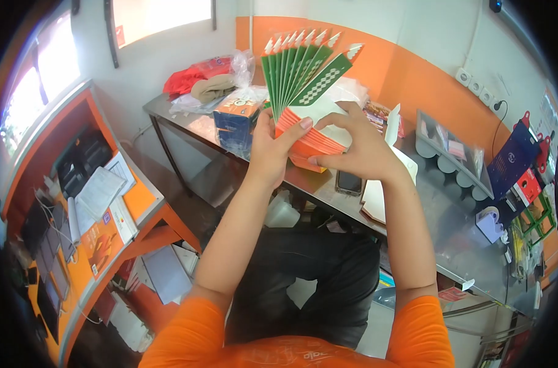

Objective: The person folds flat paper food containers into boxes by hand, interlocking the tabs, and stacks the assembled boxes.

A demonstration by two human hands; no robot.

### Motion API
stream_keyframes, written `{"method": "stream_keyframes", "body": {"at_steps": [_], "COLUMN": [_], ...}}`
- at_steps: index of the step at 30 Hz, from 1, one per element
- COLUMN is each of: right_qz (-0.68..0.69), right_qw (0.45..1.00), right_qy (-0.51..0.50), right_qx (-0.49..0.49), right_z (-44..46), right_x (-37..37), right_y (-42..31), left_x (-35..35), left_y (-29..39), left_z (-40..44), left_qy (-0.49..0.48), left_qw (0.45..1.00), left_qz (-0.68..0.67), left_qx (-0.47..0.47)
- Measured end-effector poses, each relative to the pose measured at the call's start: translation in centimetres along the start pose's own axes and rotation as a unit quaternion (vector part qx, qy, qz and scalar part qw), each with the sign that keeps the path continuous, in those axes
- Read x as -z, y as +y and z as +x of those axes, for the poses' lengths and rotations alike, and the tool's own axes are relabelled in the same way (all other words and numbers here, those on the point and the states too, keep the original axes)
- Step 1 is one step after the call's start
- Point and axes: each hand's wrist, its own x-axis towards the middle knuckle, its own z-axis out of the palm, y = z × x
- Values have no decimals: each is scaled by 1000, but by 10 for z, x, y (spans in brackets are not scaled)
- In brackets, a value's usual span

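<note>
A fanned stack of green and orange printed cards (291, 73) is held up over the metal table. White chequered patterns show on the green parts, and the orange ends are bunched in layers. My left hand (273, 147) grips the stack's left side, thumb lying across the orange layers. At the right side, my right hand (368, 147) curves round the stack with its thumb at the lower orange edge. Beneath the hands, a dark phone (349, 182) lies on the table near white cardboard pieces (374, 202).
The metal table (426, 202) bears a blue-orange box (234, 126), red cloth (196, 75), a tan cap-like item (212, 89), a grey tray (454, 156) and a purple tape dispenser (489, 226). An orange desk (145, 196) with papers stands at left. Sockets (475, 86) line the wall.
</note>
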Motion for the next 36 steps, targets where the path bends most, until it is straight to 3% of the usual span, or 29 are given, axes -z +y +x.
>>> {"method": "stream_keyframes", "body": {"at_steps": [4,6,8,12,15,18,22,27,28,31,36], "right_qz": [54,24,-1,1,-117,-181,-184,-208,-220,-157,-71], "right_qw": [999,998,996,991,988,973,965,965,961,978,985], "right_qy": [5,54,81,68,59,10,-21,-76,-82,-99,-54], "right_qx": [-6,-27,-48,-111,-77,-146,-184,-141,-146,-97,-147], "right_z": [24,37,49,64,58,44,37,33,32,30,42], "right_x": [-2,-12,-17,-35,-61,-65,-65,-64,-66,-63,-67], "right_y": [25,43,55,63,72,50,48,64,65,74,65], "left_x": [26,48,62,60,43,43,54,55,60,72,81], "left_y": [-1,-25,-43,-81,-94,-101,-109,-108,-110,-121,-108], "left_z": [19,20,8,-19,-30,-28,-26,-28,-23,-23,-28], "left_qy": [12,75,106,101,108,87,52,46,25,41,10], "left_qw": [999,979,926,861,838,856,894,847,864,871,851], "left_qz": [19,186,355,489,523,508,444,511,475,471,511], "left_qx": [47,-20,-69,-96,-111,-46,-40,-139,-163,-132,-121]}}
